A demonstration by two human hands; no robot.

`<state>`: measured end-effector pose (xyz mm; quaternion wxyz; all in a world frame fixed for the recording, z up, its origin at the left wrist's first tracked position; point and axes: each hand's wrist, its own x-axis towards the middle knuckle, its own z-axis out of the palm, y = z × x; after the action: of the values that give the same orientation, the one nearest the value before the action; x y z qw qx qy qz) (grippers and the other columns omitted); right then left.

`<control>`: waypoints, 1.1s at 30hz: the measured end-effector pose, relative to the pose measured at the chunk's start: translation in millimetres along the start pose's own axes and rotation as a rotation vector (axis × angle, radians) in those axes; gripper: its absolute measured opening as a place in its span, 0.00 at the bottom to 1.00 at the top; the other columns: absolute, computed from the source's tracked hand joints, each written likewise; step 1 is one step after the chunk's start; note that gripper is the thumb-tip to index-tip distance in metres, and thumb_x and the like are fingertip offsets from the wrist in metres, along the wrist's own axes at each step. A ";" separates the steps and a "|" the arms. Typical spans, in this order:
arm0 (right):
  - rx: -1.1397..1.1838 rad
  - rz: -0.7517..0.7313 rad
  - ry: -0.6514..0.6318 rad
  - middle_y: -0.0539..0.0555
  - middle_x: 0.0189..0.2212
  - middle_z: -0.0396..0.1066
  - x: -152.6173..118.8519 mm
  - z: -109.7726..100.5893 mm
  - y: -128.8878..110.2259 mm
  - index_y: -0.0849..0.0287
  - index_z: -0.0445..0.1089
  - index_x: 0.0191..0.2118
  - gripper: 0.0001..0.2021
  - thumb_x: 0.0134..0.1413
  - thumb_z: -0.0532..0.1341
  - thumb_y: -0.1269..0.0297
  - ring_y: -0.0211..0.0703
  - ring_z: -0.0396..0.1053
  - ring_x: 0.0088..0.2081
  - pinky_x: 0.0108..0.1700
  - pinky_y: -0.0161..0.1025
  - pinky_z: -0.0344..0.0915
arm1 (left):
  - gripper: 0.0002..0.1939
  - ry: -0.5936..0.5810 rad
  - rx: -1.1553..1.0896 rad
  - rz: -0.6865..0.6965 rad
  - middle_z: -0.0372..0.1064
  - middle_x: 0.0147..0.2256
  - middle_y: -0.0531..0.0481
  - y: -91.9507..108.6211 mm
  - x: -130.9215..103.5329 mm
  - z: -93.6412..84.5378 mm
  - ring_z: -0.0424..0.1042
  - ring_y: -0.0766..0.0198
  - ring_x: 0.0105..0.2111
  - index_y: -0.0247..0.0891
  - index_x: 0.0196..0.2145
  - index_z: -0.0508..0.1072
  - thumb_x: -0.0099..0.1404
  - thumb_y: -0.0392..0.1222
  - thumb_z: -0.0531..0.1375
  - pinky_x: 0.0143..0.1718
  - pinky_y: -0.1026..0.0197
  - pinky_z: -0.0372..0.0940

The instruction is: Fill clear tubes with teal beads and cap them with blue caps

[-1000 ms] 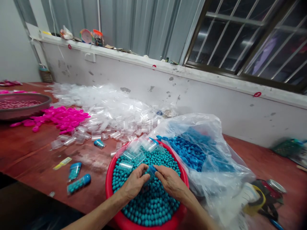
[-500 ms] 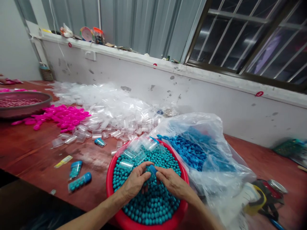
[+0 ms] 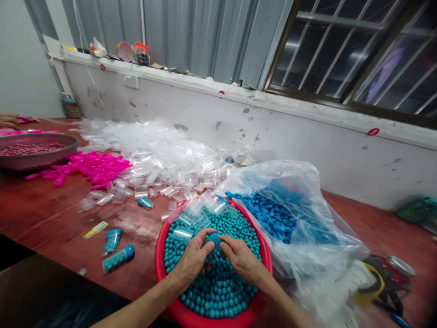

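Over a red basin (image 3: 159, 257) of turquoise beads (image 3: 215, 296), my two hands meet at a small container with a blue cap (image 3: 215, 240). My left hand (image 3: 191, 257) is closed around its body, which the fingers mostly hide. From the other side my right hand (image 3: 244, 259) is closed, thumb and fingertips pinching at the cap. Several clear plastic tubes (image 3: 182, 233) lie on the beads along the basin's far left side. Three blue-capped containers are on the table left of the basin, among them a bead-filled one (image 3: 118, 258).
A clear plastic bag (image 3: 307, 182) of blue plastic pieces (image 3: 273, 216) stands right of the basin. Clear tubes (image 3: 150, 150) heap along the wall, beside pink pieces (image 3: 95, 168) and a bowl (image 3: 73, 145) of pink beads. Another person's hand (image 3: 8, 122) shows far left.
The whole view has shifted slightly, so things sit a little further right. Both hands stay together at the blue cap, which seems turned somewhat. Another person's hand shows more at the left edge.
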<state>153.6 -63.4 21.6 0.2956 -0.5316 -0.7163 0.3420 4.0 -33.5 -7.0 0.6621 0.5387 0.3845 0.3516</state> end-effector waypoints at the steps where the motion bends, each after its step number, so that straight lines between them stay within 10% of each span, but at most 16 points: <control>1: 0.104 0.047 -0.053 0.46 0.21 0.62 0.2 -4.2 2.0 0.59 0.67 0.38 0.11 0.53 0.51 0.62 0.33 0.57 0.21 0.25 0.32 0.55 | 0.19 -0.016 -0.020 0.001 0.58 0.23 0.59 0.2 0.2 -0.7 0.58 0.75 0.12 0.38 0.46 0.57 0.58 0.44 0.51 0.11 0.71 0.52; 9: 0.528 0.280 0.120 0.45 0.19 0.63 1.9 -11.5 13.4 0.62 0.61 0.44 0.20 0.40 0.60 0.65 0.36 0.64 0.22 0.24 0.34 0.64 | 0.17 -0.113 0.011 -0.004 0.58 0.21 0.60 3.6 -4.1 -0.9 0.60 0.73 0.12 0.39 0.45 0.54 0.59 0.45 0.51 0.11 0.72 0.51; 17: -0.003 0.041 0.092 0.58 0.46 0.65 -7.8 4.8 -0.2 0.59 0.58 0.53 0.21 0.53 0.53 0.62 0.48 0.64 0.46 0.48 0.46 0.60 | 0.25 -0.063 0.069 0.088 0.60 0.25 0.57 0.6 -6.4 -0.2 0.56 0.73 0.15 0.41 0.55 0.51 0.59 0.44 0.50 0.16 0.68 0.57; 20: -0.201 -0.002 0.037 0.63 0.55 0.54 -13.2 15.6 -5.8 0.63 0.47 0.59 0.36 0.44 0.61 0.60 0.53 0.54 0.55 0.53 0.48 0.54 | 0.26 -0.026 0.079 0.167 0.66 0.37 0.49 -3.7 -2.0 -1.7 0.66 0.64 0.32 0.38 0.54 0.55 0.58 0.42 0.52 0.35 0.61 0.63; 23: -0.301 0.013 0.091 0.66 0.51 0.56 -11.3 30.4 -8.3 0.67 0.44 0.59 0.41 0.40 0.63 0.64 0.53 0.60 0.50 0.48 0.47 0.61 | 0.22 -0.023 0.052 0.228 0.64 0.45 0.47 -4.8 1.1 -1.3 0.62 0.60 0.45 0.36 0.49 0.61 0.56 0.39 0.53 0.50 0.59 0.54; 33: -0.565 -0.023 0.274 0.61 0.36 0.64 1.8 55.8 -8.5 0.67 0.54 0.50 0.30 0.39 0.61 0.63 0.52 0.68 0.32 0.29 0.45 0.67 | 0.13 0.054 0.097 0.146 0.59 0.24 0.57 -7.2 1.1 -1.3 0.59 0.69 0.26 0.36 0.39 0.64 0.54 0.35 0.53 0.30 0.66 0.58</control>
<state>104.4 -73.1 -4.4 0.2338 -0.6256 -0.7425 0.0510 3.7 -33.2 -14.4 0.5973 0.5872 0.3786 0.3940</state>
